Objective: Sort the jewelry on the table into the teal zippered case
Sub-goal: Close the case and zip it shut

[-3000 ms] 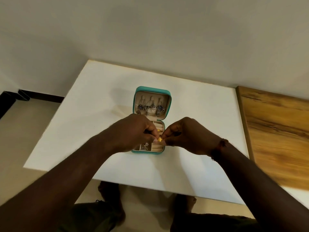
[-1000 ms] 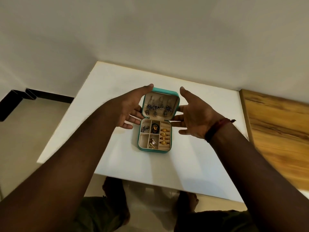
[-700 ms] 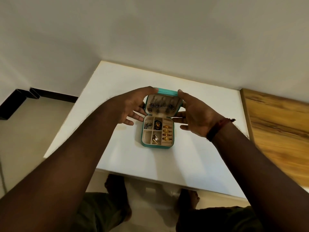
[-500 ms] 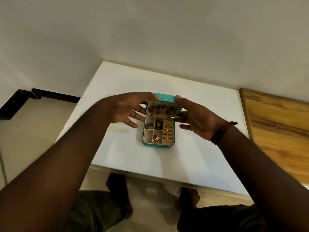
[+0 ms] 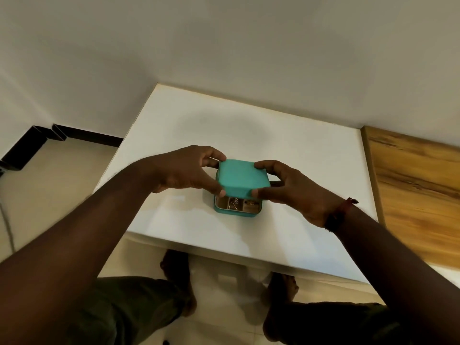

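Note:
The teal zippered case sits near the middle of the white table. Its lid is tipped almost down over the base, leaving a narrow gap at the front. Through that gap I see the front compartments with silver pieces and a gold ring. My left hand grips the lid's left side, thumb at the front corner and fingers at the back. My right hand grips the lid's right side the same way. The rest of the jewelry is hidden under the lid.
A wooden surface adjoins the table on the right. The wall runs close behind the table's far edge. My legs and feet show below the table's near edge, above a pale tiled floor.
Both hands have taken hold of the upright lid and swung it forward and down over the base, so the earrings inside the lid and most compartments are now covered.

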